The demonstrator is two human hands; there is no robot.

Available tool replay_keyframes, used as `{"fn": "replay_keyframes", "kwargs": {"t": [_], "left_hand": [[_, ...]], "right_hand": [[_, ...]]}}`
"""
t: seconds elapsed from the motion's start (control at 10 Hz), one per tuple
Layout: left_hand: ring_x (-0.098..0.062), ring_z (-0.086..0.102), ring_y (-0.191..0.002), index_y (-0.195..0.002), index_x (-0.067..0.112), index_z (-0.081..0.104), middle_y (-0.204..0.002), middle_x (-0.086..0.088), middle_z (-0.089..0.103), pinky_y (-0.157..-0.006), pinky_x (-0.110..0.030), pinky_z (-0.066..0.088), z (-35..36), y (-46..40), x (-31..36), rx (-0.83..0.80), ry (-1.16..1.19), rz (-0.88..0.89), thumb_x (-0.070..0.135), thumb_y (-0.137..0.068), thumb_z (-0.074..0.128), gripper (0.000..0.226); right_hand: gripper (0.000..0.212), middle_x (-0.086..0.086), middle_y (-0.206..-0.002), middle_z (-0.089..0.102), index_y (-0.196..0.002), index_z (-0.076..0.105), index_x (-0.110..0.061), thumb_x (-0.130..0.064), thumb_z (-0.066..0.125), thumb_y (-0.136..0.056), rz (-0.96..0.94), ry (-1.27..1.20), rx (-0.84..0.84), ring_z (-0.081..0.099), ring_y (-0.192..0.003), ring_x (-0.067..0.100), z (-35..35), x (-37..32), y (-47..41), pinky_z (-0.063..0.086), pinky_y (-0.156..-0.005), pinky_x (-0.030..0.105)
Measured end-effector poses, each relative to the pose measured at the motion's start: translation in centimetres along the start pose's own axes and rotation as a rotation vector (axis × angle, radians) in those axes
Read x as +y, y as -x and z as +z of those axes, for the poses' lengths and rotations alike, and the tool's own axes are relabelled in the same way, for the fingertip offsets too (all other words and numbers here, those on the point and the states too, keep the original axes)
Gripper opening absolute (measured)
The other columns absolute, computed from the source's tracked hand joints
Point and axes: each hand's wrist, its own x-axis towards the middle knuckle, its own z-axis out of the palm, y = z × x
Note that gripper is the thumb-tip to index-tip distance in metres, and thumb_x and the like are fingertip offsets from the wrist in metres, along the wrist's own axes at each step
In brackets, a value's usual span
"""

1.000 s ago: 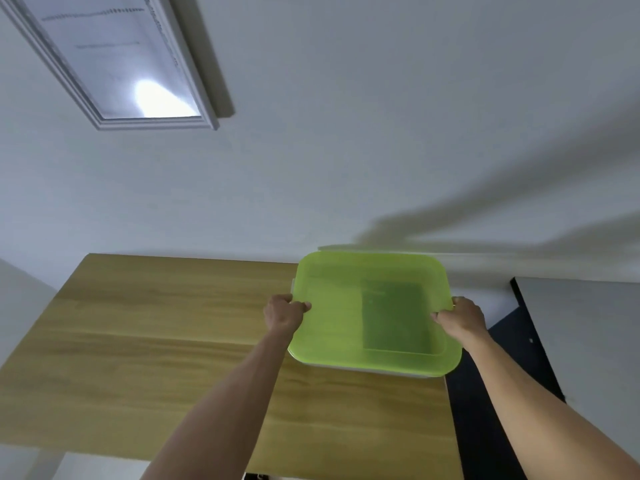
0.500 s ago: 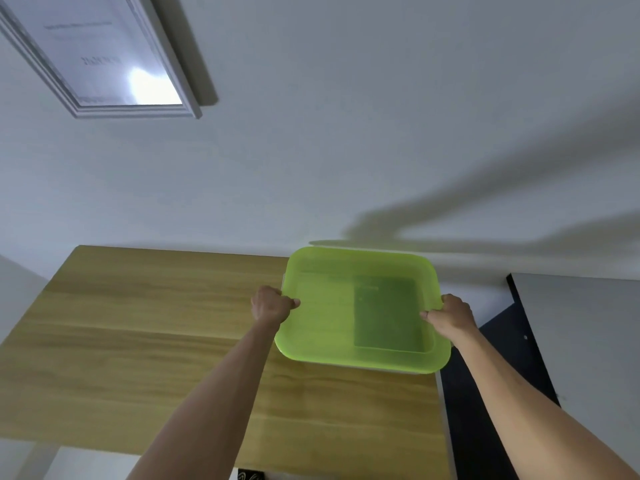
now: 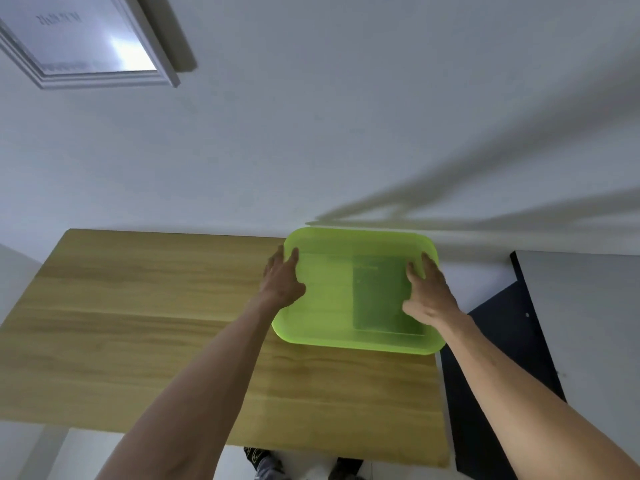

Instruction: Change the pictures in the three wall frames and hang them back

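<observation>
A translucent green plastic box (image 3: 332, 299) with its lid on sits at the far right end of the wooden table (image 3: 138, 323), against the wall. A darker rectangular sheet shows through the lid on its right half. My left hand (image 3: 282, 280) lies with straight fingers on the box's left edge. My right hand (image 3: 427, 292) rests flat on the lid's right side, fingers spread. One white wall frame (image 3: 86, 43) with a pale printed picture hangs at the upper left.
A dark panel (image 3: 502, 358) and a grey surface (image 3: 588, 323) stand just right of the table. The white wall (image 3: 346, 133) runs behind the table. Below the table's near edge I see my feet (image 3: 266, 465) on the floor.
Both hands have let go of the box's side edges and opened; they now lie flat on its lid. The box sits closer to the wall.
</observation>
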Motion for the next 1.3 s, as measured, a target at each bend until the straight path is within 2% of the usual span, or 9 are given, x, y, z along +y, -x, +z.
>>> {"fn": "replay_keyframes", "kwargs": {"t": [0.1, 0.2, 0.3, 0.9, 1.0, 1.1, 1.2, 1.3], "left_hand": [[-0.026, -0.025, -0.147, -0.156, 0.012, -0.005, -0.159, -0.013, -0.026, -0.122, -0.041, -0.007, 2.4, 0.4, -0.2, -0.046, -0.109, 0.158, 0.032, -0.086, 0.044, 0.088], [-0.025, -0.031, -0.145, -0.153, 0.011, -0.014, -0.157, -0.013, -0.03, -0.121, -0.041, -0.012, 5.0, 0.3, -0.9, 0.092, -0.225, 0.178, 0.06, -0.089, 0.014, 0.086], [-0.024, -0.03, -0.145, -0.153, 0.011, -0.016, -0.158, -0.013, -0.029, -0.121, -0.04, -0.011, 6.1, -0.1, -1.2, 0.194, -0.302, 0.187, 0.065, -0.094, 0.007, 0.083], [-0.023, -0.035, -0.143, -0.152, 0.01, -0.019, -0.156, -0.012, -0.033, -0.121, -0.043, -0.012, 5.7, -1.1, -0.8, 0.151, -0.304, 0.163, 0.066, -0.094, 0.006, 0.084], [-0.022, -0.035, -0.143, -0.152, 0.012, -0.018, -0.156, -0.009, -0.033, -0.121, -0.043, -0.013, 4.8, -1.5, -0.9, 0.078, -0.223, 0.17, 0.067, -0.095, 0.019, 0.087], [-0.013, -0.025, -0.147, -0.155, 0.016, -0.008, -0.16, -0.001, -0.022, -0.122, -0.041, -0.009, 3.7, -0.6, -1.6, 0.136, 0.108, 0.251, 0.06, -0.096, 0.037, 0.087], [-0.012, -0.002, -0.151, -0.156, 0.012, 0.007, -0.164, 0.0, 0.003, -0.124, -0.039, 0.0, 2.5, 3.3, -3.6, 0.481, 0.337, 0.241, 0.051, -0.097, 0.036, 0.077], [-0.014, 0.011, -0.151, -0.156, 0.019, 0.014, -0.163, -0.001, 0.016, -0.122, -0.048, 0.012, 4.5, 10.8, -9.1, 0.65, 0.456, 0.138, 0.053, -0.099, 0.03, 0.069]], "right_hand": [[0.08, 0.014, -0.162, -0.023, -0.157, -0.007, -0.009, -0.031, 0.035, -0.093, -0.056, 0.051, 0.044, -0.02, -0.15, 0.029, 1.8, -0.5, -0.3, -0.006, -0.123, 0.045], [0.076, 0.013, -0.163, -0.02, -0.157, -0.008, -0.009, -0.046, 0.011, -0.093, -0.06, 0.122, 0.175, -0.02, -0.15, 0.026, 3.8, 0.1, -0.3, -0.009, -0.123, 0.043], [0.074, 0.012, -0.164, -0.013, -0.157, -0.004, -0.01, -0.052, 0.005, -0.097, -0.067, 0.19, 0.302, -0.015, -0.152, 0.024, 5.2, 0.5, -1.2, -0.006, -0.124, 0.044], [0.075, 0.01, -0.166, -0.008, -0.158, 0.002, -0.011, -0.056, 0.007, -0.099, -0.066, 0.213, 0.365, -0.013, -0.152, 0.023, 5.1, 0.4, -2.4, -0.004, -0.124, 0.043], [0.074, 0.013, -0.165, 0.011, -0.156, 0.019, -0.01, -0.057, 0.02, -0.1, -0.102, 0.135, 0.428, 0.001, -0.153, 0.025, 5.0, 0.8, -2.4, 0.0, -0.124, 0.041], [0.062, 0.016, -0.139, 0.055, -0.131, 0.056, -0.004, -0.053, 0.035, -0.099, -0.212, 0.024, 0.574, 0.044, -0.135, 0.03, 5.0, 0.8, -1.6, 0.02, -0.122, 0.047], [0.041, 0.006, -0.114, 0.068, -0.111, 0.068, -0.007, -0.04, 0.047, -0.098, -0.304, -0.189, 0.76, 0.06, -0.114, 0.024, 4.2, 0.1, 0.6, 0.023, -0.12, 0.049], [0.037, 0.004, -0.104, 0.071, -0.103, 0.071, -0.007, -0.034, 0.047, -0.097, -0.346, -0.35, 0.851, 0.063, -0.103, 0.023, 6.3, 1.1, 6.1, 0.028, -0.115, 0.053]]}}
